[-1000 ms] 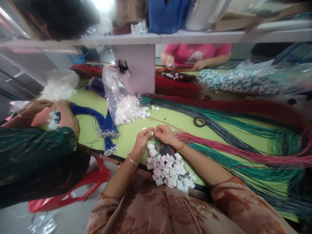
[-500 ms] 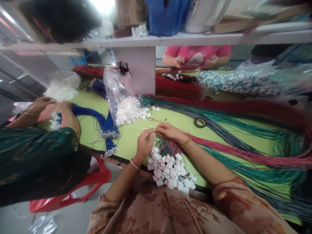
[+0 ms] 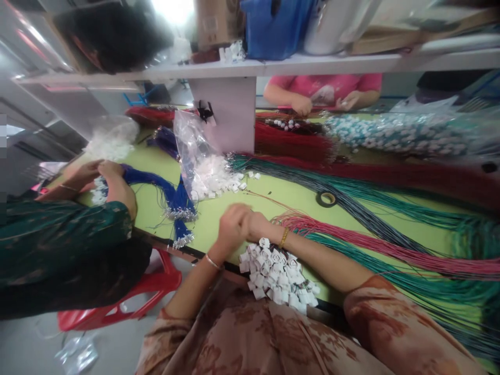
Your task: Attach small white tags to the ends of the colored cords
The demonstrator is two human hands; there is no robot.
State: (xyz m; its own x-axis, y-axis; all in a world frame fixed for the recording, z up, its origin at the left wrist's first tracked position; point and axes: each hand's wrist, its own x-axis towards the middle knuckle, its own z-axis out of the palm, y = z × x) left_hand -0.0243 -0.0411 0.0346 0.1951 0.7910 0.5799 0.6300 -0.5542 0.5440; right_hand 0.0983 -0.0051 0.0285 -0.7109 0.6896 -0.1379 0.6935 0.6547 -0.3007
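My left hand (image 3: 232, 227) is closed and smeared a little by motion. It meets my right hand (image 3: 257, 226) over the table, and the right hand's fingers are curled in against it. Whatever lies between the fingers is too small or hidden to name. Just below the hands is a pile of white plastic connectors (image 3: 278, 276) with thin wires, at the table's front edge. Pink-red wires (image 3: 351, 237) run rightward from beside my right wrist, with green wires (image 3: 344, 260) below them. Beyond the hands, loose white connectors (image 3: 219, 177) spill from a clear plastic bag (image 3: 192, 133).
A roll of black tape (image 3: 325, 199) rests beside grey wires (image 3: 351, 208). At left, a co-worker's hands (image 3: 97, 171) are near blue wires (image 3: 150, 179). Another person (image 3: 324, 92) sits across the table. A shelf (image 3: 312, 63) spans the back, holding a blue bin (image 3: 271, 31).
My hands have drawn closer together, the right hand turning inward over the pile's far edge. The whole view has shifted slightly. The person opposite has moved their hands.
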